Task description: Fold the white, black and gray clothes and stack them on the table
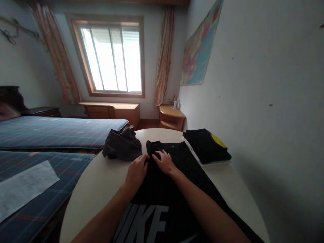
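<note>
A black shirt (177,202) with large grey letters and part of a pale logo lies spread lengthwise on a round cream table (88,189). My left hand (138,170) is at the shirt's left edge near its far end, with fingers closed on the fabric. Just to its right, my right hand (165,162) rests on top of the shirt, fingers apart. My forearms cover parts of the cloth and lettering. A crumpled dark grey garment (123,144) sits beyond my left hand. Past the shirt's right side is a stack of folded clothes (206,146), black with a yellow patch on top and white underneath.
Two blue plaid mattresses (63,131) stand to the left, the nearer one bearing a printed paper sheet (27,187). A white wall (265,84) runs close along the table's right side. A wooden desk (124,111) and a corner shelf (172,113) are beyond the table.
</note>
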`<state>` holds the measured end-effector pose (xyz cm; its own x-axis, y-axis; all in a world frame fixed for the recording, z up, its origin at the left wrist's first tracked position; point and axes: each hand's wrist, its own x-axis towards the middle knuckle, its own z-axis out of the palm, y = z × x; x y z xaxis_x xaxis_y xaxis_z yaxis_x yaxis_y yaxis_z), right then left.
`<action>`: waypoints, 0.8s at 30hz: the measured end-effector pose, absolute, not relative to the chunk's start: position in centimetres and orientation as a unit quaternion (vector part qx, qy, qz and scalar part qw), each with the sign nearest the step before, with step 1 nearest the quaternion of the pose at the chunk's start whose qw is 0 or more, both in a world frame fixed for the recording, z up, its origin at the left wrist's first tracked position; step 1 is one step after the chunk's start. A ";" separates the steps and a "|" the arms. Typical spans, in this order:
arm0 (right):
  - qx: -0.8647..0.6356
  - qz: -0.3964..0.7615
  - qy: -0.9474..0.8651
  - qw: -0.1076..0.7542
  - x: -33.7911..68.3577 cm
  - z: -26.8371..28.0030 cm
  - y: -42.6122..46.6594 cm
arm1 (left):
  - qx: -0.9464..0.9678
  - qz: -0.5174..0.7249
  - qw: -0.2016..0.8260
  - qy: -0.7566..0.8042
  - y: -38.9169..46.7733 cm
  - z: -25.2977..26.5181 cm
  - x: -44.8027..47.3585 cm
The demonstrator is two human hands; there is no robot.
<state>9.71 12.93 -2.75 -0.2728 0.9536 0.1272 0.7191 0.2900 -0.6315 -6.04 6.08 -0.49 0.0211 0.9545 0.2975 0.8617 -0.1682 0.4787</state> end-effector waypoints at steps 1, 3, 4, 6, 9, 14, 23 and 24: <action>-0.546 0.242 -0.750 0.283 9.8 -2.4 13.1 | 0.723 0.279 0.081 0.627 5.8 -0.4 -5.6; -0.553 0.276 -0.716 0.323 10.0 -1.8 13.5 | 0.749 0.276 0.091 0.595 5.4 -0.5 -4.9; -0.563 0.294 -0.699 0.329 10.0 -1.6 13.6 | 0.760 0.276 0.102 0.580 5.3 -0.5 -4.6; -0.588 0.305 -0.679 0.317 9.8 -1.6 14.0 | 0.771 0.279 0.132 0.557 5.0 -0.7 -4.2; -0.608 0.294 -0.679 0.286 9.7 -2.0 14.4 | 0.769 0.285 0.185 0.542 4.8 -1.1 -4.0; -0.629 0.280 -0.672 0.273 10.3 -2.6 15.2 | 0.755 0.343 0.281 0.483 4.8 -1.5 -3.6; -0.640 0.228 -0.688 0.255 13.9 -2.1 15.7 | 0.833 0.299 0.198 0.421 4.4 -3.0 -2.9; -0.642 0.220 -0.688 0.259 14.2 -2.1 15.3 | 0.846 0.271 0.180 0.423 4.4 -3.4 -2.8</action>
